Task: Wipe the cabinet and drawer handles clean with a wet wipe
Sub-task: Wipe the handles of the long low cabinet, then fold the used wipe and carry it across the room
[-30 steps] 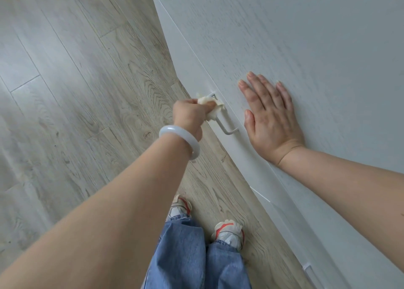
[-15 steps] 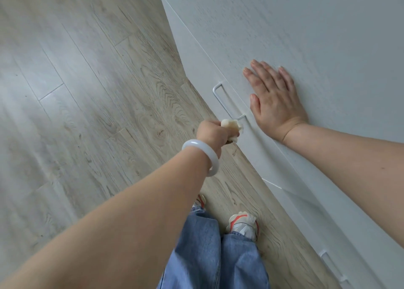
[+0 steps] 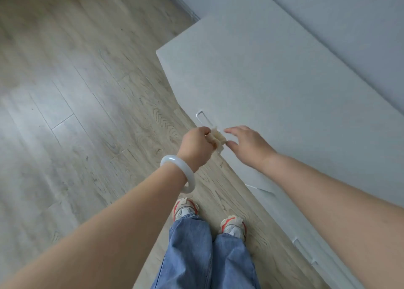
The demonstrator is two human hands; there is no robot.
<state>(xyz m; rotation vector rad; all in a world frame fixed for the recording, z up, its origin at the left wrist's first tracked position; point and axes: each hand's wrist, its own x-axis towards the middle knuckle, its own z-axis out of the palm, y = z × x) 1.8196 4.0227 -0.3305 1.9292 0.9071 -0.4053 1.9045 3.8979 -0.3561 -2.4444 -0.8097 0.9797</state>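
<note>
My left hand (image 3: 196,146) grips the crumpled wipe (image 3: 216,140) in front of the cabinet (image 3: 273,87), just below the near end of the handle (image 3: 204,119). My right hand (image 3: 249,145) is relaxed, fingers loosely spread, its fingertips just beside the wipe. I cannot tell if they touch it.

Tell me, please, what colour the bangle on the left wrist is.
The bangle is a milky, translucent white, seen clearly in the head view.

Left hand (image 3: 195,145) curled in a pinch; right hand (image 3: 247,145) spread loosely.
</note>
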